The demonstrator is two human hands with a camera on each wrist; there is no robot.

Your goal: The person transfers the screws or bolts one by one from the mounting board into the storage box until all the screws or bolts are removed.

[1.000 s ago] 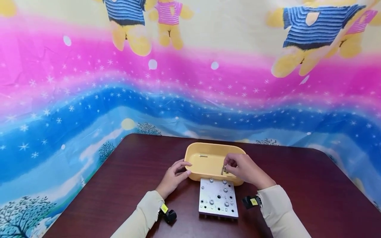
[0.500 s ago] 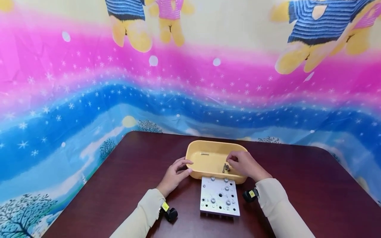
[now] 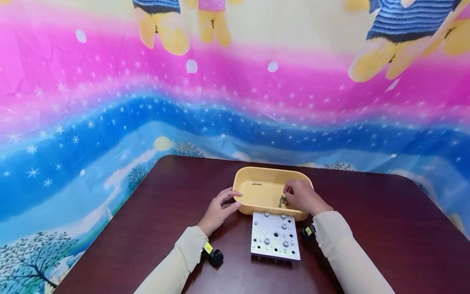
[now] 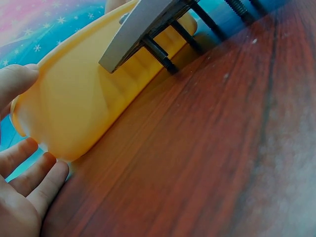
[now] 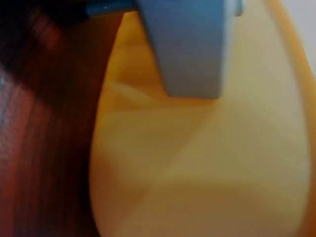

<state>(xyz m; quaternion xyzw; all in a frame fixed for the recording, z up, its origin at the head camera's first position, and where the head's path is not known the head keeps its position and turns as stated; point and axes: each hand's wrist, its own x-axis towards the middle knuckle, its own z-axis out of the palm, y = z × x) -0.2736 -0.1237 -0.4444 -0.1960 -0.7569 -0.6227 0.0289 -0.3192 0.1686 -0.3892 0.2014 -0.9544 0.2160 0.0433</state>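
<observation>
My left hand (image 3: pixel 216 212) holds the left end of a yellow plastic tray (image 3: pixel 247 204), with its index finger over the rim and thumb at the front side. In the left wrist view, thumb and fingers (image 4: pixel 48 185) lie about that end. My right hand (image 3: pixel 302 196) reaches into the tray's right part, fingers curled, tips right by several small metal bolts (image 3: pixel 282 201). I cannot tell whether a bolt is pinched there. A silver metal plate (image 3: pixel 274 245) with round bolt heads and dark holes stands against the tray's front; dark threaded bolts (image 4: pixel 183 35) stick out beneath it.
A single bolt (image 3: pixel 257 183) lies apart at the tray's back left. The dark red wooden table (image 3: pixel 187 183) ends at a patterned curtain (image 3: pixel 235 102). Black cameras (image 3: pixel 214 257) are worn on both wrists. In the right wrist view, the plate's corner (image 5: pixel 192 74) blocks sight of the hand.
My right fingers have drawn up slightly from the bolts, which show more plainly now. The left hand keeps its place on the tray. The head view has tilted downward a little.
</observation>
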